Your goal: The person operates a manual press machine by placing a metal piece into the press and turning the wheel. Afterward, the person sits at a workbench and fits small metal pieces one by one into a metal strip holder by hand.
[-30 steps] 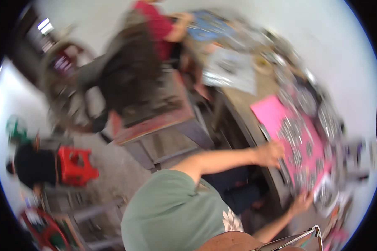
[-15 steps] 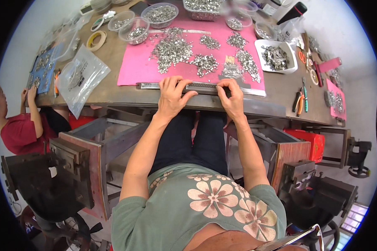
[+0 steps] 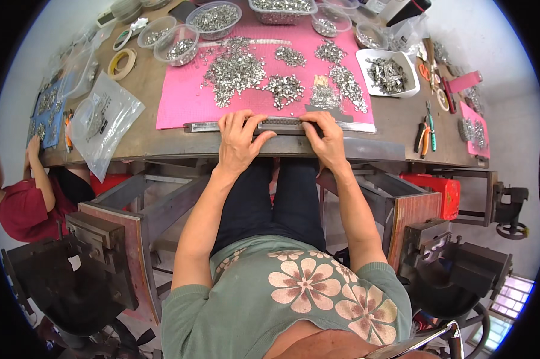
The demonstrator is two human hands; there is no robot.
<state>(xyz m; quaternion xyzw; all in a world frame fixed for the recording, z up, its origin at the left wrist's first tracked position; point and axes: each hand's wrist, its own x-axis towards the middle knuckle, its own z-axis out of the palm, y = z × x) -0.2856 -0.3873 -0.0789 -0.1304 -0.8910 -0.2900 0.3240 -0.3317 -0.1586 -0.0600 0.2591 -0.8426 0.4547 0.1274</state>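
Observation:
A long narrow metal bar point(image 3: 282, 124) lies along the front of the pink mat, near the bench edge. Closed around it left of centre is my left hand point(image 3: 240, 140), fingertips on the far side and thumb on the near side. My right hand point(image 3: 325, 139) pinches the same bar farther right, index finger and thumb close together. Between the hands, the bar's top shows a row of tiny dark and silvery bits, too small to name. Piles of small shiny metal pieces point(image 3: 234, 72) spread over the pink mat point(image 3: 177, 102) just beyond.
Clear tubs point(image 3: 213, 19) of metal pieces line the back. At right are a white tray point(image 3: 366, 75) of pieces and pliers point(image 3: 424, 137). A plastic bag point(image 3: 111, 122) and tape roll point(image 3: 121, 64) lie left, near a co-worker in a red shirt point(image 3: 24, 206). Vises point(image 3: 90, 251) stand below.
The view has shifted slightly, so the bench items appear farther left. Both my hands stay on the bar, the left one slightly farther right along it. The co-worker's head and arms have shifted.

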